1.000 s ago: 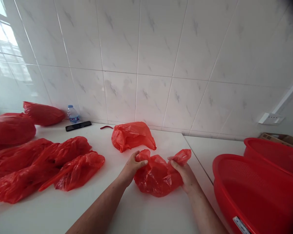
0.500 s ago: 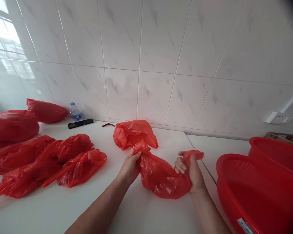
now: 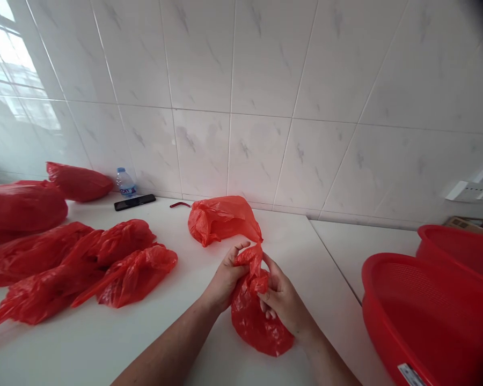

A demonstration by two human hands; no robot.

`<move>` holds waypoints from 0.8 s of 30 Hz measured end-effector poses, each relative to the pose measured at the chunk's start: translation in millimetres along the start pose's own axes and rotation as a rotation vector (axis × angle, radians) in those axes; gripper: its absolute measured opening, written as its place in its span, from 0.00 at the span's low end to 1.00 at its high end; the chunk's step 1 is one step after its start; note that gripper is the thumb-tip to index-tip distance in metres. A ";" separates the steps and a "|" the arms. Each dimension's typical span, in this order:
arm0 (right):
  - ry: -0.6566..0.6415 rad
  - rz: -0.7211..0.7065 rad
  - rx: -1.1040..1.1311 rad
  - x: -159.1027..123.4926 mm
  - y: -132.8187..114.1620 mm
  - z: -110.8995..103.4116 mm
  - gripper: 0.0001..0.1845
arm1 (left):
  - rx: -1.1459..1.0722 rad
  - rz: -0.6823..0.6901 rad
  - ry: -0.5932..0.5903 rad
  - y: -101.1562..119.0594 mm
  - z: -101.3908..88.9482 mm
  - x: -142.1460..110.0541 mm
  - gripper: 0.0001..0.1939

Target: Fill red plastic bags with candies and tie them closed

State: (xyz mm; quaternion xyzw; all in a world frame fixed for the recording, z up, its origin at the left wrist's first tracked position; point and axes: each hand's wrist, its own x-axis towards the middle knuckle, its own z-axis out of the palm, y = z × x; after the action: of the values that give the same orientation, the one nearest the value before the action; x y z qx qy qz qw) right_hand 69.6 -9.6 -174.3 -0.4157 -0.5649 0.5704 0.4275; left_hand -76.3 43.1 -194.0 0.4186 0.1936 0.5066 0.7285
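A thin red plastic bag (image 3: pixel 261 332) hangs between my hands, just above the white table. My left hand (image 3: pixel 228 276) grips its gathered neck from the left, thumb pressed on the film. My right hand (image 3: pixel 280 295) is closed on the bunched film from the right, close beside the left. The bag's lower part bulges below my fingers; what it contains cannot be made out. Just behind my hands, another red plastic bag (image 3: pixel 225 217) lies crumpled, its opening facing me.
To the left lie several gathered red bags (image 3: pixel 132 276), with fuller red bags (image 3: pixel 20 209) behind them. By the wall are a water bottle (image 3: pixel 125 182), a phone (image 3: pixel 134 202) and a small red strip (image 3: pixel 180 204). Red plastic baskets (image 3: pixel 390 316) stand at right, near a wall socket (image 3: pixel 469 191).
My hands held the bag's sides apart, and the right hand swung outward. Now the right hand has come in against the left, and the bag's neck is gathered between them.
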 end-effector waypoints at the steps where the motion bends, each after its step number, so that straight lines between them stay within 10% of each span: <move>1: -0.027 0.005 0.003 1.3 0.9 0.2 0.39 | 0.044 -0.015 -0.009 -0.3 0.3 -0.9 0.27; 8: 0.004 0.012 0.107 12.0 22.2 0.7 0.36 | 0.397 0.035 -0.028 -7.5 5.7 -6.4 0.37; 12: 0.080 -0.031 0.168 17.0 30.4 -5.1 0.12 | 0.515 0.101 0.077 -17.1 2.6 -5.3 0.41; 19: 0.250 0.024 0.129 22.4 37.4 -12.4 0.14 | 0.805 0.501 -0.002 -8.1 10.2 -10.2 0.28; 24: 0.133 0.001 0.175 19.9 34.6 -16.3 0.15 | 0.862 0.345 0.097 -12.8 12.1 -7.3 0.04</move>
State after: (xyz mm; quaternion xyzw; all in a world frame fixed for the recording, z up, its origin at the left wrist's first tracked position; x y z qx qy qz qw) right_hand 78.8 14.4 -209.0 -0.4139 -0.4830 0.5889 0.4986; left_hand -63.4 29.7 -198.4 0.6851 0.3478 0.5126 0.3833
